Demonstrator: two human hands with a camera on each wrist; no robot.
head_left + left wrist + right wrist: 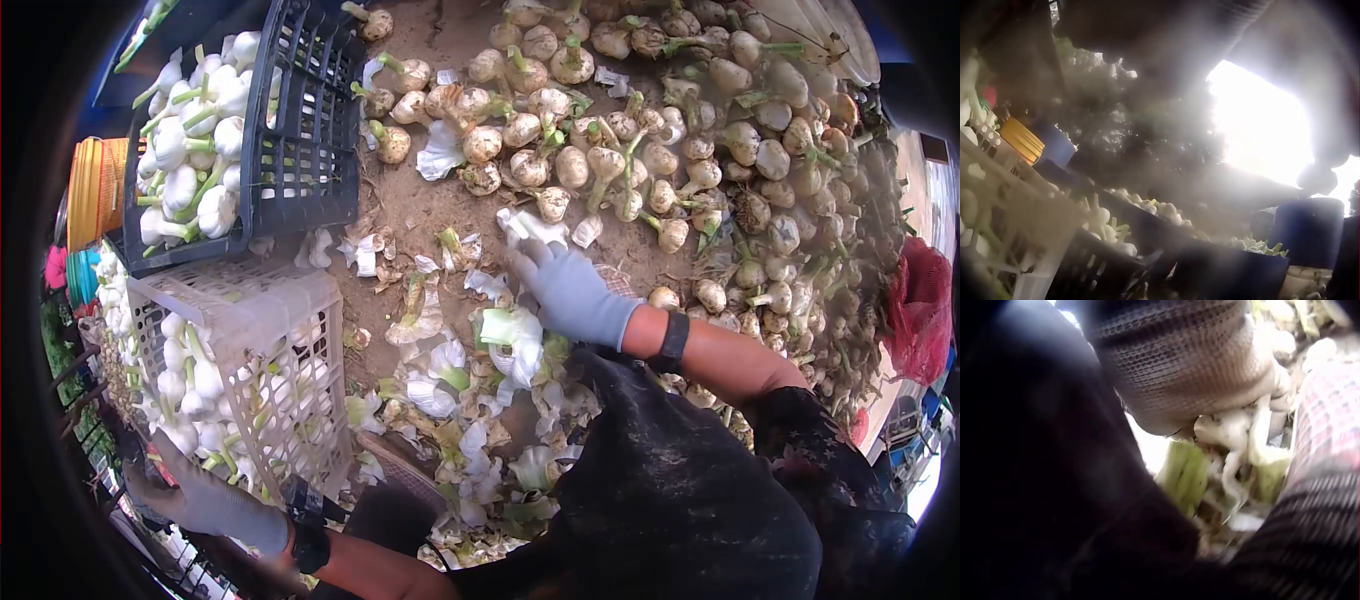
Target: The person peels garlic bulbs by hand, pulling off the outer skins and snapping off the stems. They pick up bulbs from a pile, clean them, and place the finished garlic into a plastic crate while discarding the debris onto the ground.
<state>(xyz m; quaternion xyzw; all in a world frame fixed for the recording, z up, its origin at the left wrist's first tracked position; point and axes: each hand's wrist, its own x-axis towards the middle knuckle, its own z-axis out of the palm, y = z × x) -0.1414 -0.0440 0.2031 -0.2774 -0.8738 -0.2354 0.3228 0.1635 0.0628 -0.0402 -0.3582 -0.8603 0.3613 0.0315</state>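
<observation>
Left hand (215, 508): fingers spread, nothing visible in them, beside a pale crate (235, 300) of white garlic (203, 380), presumably stationed for easy reach. Right hand (580, 292): a white piece (530, 225) lies at its fingertips; pinch cannot be determined. Soil-marked bulbs (604, 162) lie beyond, apparently heaped for access.

Brown earthen ground (400, 205), dusty, bare patches showing between things; unpeeled garlic bulbs (770, 160) spread across far side and right, many soil-smudged, some with short green stalks, crowded thickest toward right, looser toward left; papery white garlic skins (430, 395) strewn over near middle, mixed with pale green stalk sheaths (510, 335), hiding much of ground there; pale plastic crate (240, 300) at left, beside skins; black plastic crate (305, 200) just beyond, direct ground contact unclear
</observation>
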